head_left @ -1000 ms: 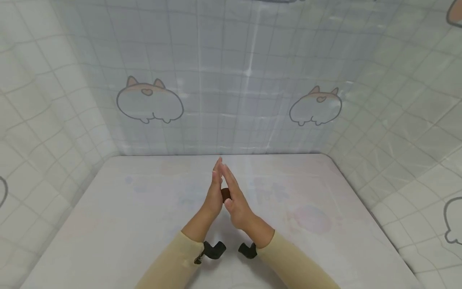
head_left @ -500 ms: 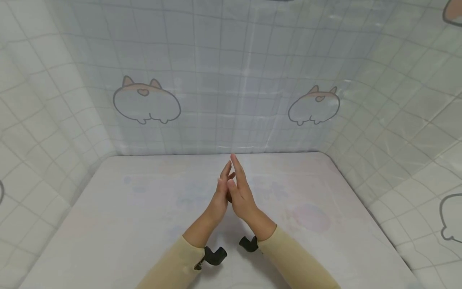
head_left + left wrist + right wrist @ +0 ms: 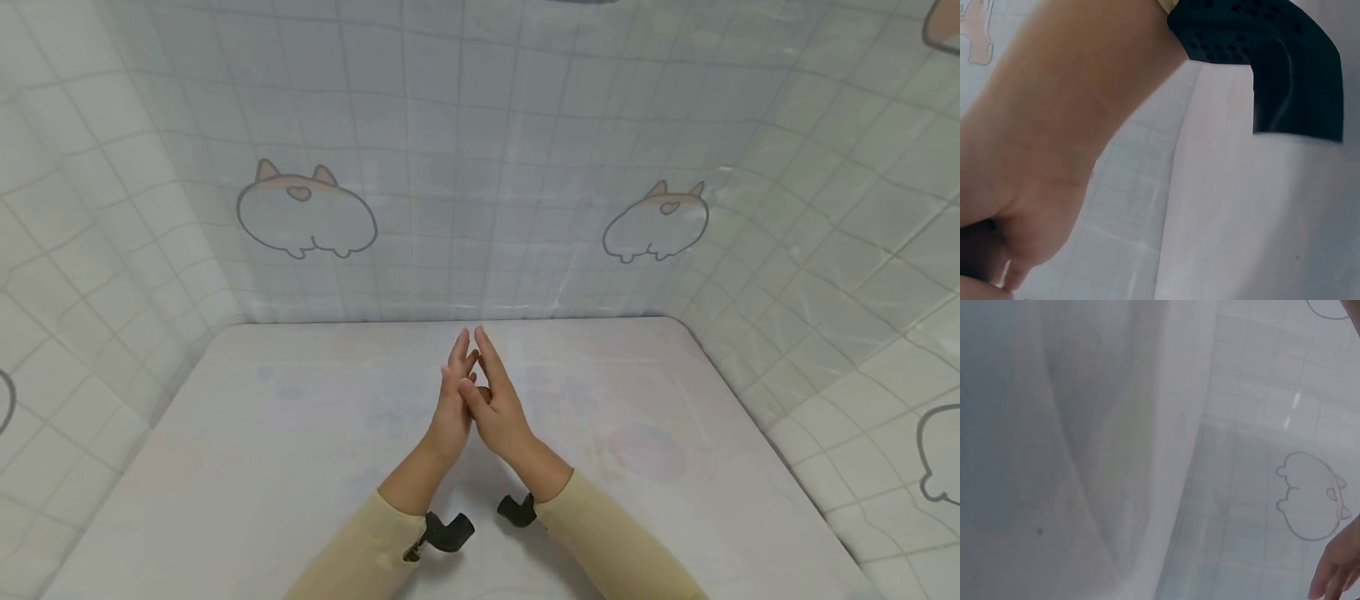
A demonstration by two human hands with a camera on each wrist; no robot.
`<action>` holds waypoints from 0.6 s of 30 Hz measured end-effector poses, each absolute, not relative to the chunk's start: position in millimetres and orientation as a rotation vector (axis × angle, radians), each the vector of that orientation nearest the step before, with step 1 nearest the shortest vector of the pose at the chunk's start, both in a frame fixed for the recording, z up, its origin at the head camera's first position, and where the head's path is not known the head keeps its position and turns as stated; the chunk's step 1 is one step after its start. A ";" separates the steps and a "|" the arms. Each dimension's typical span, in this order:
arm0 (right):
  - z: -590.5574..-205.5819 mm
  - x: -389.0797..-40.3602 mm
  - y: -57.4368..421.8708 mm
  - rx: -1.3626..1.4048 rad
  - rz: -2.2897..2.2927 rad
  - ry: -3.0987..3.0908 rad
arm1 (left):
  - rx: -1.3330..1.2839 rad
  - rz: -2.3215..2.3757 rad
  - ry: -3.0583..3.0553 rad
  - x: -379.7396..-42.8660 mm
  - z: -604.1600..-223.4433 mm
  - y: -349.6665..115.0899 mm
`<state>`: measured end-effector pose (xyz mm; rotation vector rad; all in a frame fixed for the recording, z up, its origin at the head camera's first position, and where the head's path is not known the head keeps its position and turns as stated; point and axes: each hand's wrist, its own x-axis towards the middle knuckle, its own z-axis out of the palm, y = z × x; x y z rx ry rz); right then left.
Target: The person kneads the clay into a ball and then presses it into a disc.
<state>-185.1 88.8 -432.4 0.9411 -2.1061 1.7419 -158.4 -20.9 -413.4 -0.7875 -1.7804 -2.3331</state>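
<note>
My left hand and right hand are raised together over the middle of the table, palms facing and fingers largely straight, pointing away from me. Between the palms is a small dark brown piece, hidden in the head view behind the right thumb and fingers. In the left wrist view a dark brown surface shows at the lower left, against the left palm. The right thumb lies across toward the left hand. Only some right fingers show in the right wrist view's lower corner.
The white table has faint coloured patches. A grid-patterned curtain with animal drawings stands behind it and along both sides. Black curved mounts stick out from both cream sleeves.
The palms have slid against each other, first the right hand forward, then slightly back. The brown piece, plain to see between the palms a second ago, is now covered.
</note>
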 end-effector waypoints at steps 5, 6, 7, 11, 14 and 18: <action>-434.3 -185.9 85.8 1.009 1.882 -1.885 | -0.656 -2.469 -1.632 -159.4 -412.3 -16.3; -434.4 -186.1 85.6 1.019 1.901 -1.848 | -0.642 -2.480 -1.617 -159.8 -412.3 -15.7; -434.4 -186.5 85.7 1.028 1.913 -1.821 | -0.633 -2.479 -1.613 -160.1 -412.5 -15.4; -432.8 -187.1 90.1 1.001 1.914 -1.825 | -0.615 -2.415 -1.662 -160.5 -414.7 -16.6; -430.4 -187.1 96.3 0.950 1.908 -1.882 | -0.578 -2.334 -1.753 -160.7 -419.3 -20.7; -423.1 -185.4 105.7 0.913 1.876 -1.958 | -0.491 -2.217 -1.919 -160.5 -425.3 -30.2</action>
